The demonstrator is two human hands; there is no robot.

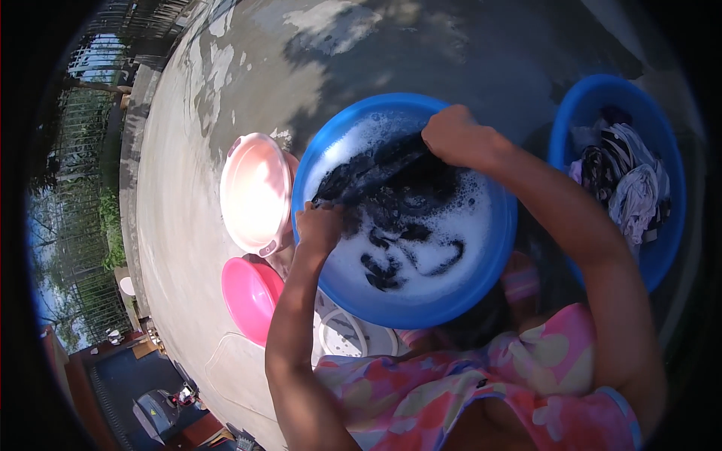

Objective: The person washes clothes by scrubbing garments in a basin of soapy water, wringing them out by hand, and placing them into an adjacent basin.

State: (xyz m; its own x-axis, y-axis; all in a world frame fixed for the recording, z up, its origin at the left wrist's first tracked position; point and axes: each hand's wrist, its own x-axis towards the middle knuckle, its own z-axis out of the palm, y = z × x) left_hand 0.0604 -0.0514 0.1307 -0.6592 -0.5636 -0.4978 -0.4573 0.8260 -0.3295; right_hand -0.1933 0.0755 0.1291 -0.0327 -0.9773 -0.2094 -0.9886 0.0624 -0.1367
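Note:
A dark wet garment [389, 160] is stretched between both my hands, partly sunk in a large blue plastic basin [403, 321]. My left hand [320, 226] grips one end by the basin's left rim. At the upper right rim, my right hand [459, 135] is closed on the other end. White soap suds [434, 276] cover much of the water, and dark bits of cloth poke through the foam near the front. How far the fabric reaches below the surface is hidden.
To the right stands another blue basin [674, 237] holding a pile of clothes [634, 186]. A pale pink basin [254, 191] and a bright pink bowl [245, 293] sit to the left. A white hose [344, 332] curls before my legs on the concrete floor [186, 237].

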